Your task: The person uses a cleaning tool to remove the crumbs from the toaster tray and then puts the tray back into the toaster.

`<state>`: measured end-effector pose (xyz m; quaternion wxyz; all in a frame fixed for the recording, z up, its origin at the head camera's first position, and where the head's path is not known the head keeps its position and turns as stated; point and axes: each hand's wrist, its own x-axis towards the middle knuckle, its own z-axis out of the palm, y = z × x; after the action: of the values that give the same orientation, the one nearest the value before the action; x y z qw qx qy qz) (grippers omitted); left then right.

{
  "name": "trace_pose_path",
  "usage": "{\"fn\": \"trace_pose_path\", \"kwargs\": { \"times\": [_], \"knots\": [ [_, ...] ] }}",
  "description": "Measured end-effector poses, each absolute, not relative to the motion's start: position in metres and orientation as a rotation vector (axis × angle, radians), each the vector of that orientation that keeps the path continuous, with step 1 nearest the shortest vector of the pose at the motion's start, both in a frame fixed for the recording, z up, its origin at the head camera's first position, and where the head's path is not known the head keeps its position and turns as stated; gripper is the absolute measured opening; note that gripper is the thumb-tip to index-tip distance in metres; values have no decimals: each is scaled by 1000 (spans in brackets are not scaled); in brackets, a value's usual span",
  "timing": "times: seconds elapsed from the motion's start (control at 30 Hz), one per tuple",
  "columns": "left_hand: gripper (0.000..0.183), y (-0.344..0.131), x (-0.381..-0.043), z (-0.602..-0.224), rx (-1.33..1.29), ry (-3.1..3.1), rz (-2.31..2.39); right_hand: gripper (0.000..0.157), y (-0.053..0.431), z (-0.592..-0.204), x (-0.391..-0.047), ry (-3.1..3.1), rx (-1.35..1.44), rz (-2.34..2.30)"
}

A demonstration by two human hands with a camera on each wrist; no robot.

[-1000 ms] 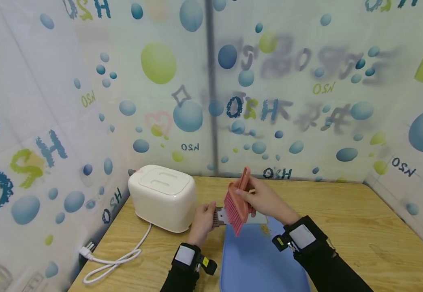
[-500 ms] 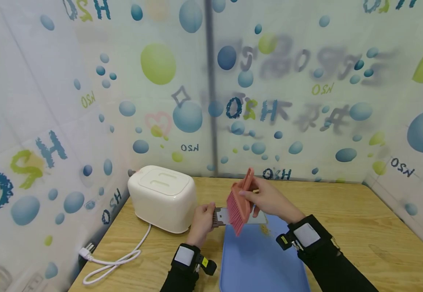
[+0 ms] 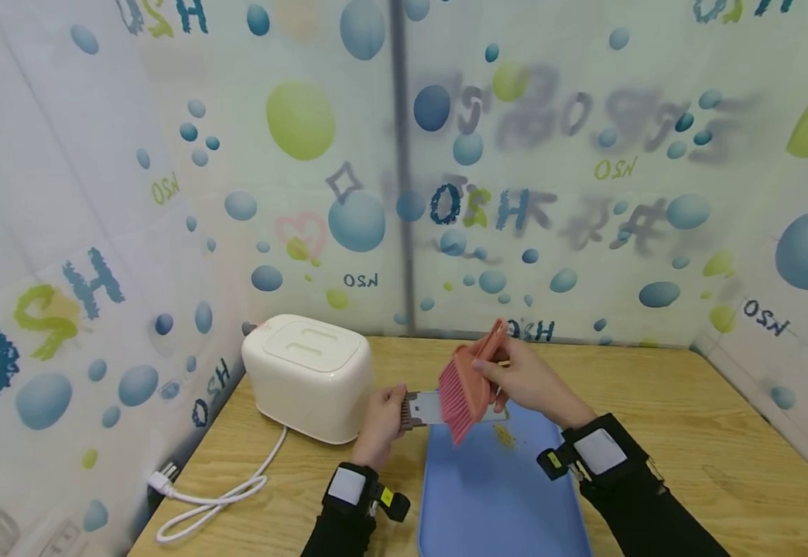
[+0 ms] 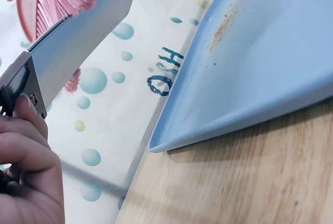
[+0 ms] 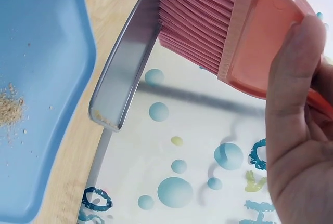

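Note:
My left hand (image 3: 379, 422) pinches the dark end of a toaster crumb tray (image 3: 423, 405), a shallow metal tray held tilted above the far end of a blue tray (image 3: 501, 495). In my right hand (image 3: 532, 383) is a pink brush (image 3: 474, 387), gripped near the handle. Its bristles (image 5: 195, 26) reach into the metal tray in the right wrist view. A few crumbs cling inside the crumb tray's far end (image 5: 104, 117). On the blue tray lies a small pile of tan crumbs (image 4: 222, 29), with loose specks around it.
A cream toaster (image 3: 309, 379) stands left of my left hand, close to it. Its white cord (image 3: 237, 491) lies coiled on the wooden table (image 3: 655, 433), plug toward the left edge. Patterned curtains (image 3: 550, 193) enclose the table behind and at the sides.
The brush and my right hand have moved to the right along the crumb tray. My left hand and the crumb tray have stayed nearly in place.

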<state>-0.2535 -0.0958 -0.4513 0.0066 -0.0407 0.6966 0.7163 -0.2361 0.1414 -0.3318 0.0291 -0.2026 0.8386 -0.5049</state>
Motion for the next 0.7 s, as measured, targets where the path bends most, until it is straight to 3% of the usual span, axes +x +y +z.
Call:
{"fn": "trace_pose_path", "kwargs": {
  "times": [0.7],
  "knots": [
    [38, -99, -257, -455, -103, 2153, 2268, 43, 166, -331, -230, 2615, -572, -1593]
  ]
}}
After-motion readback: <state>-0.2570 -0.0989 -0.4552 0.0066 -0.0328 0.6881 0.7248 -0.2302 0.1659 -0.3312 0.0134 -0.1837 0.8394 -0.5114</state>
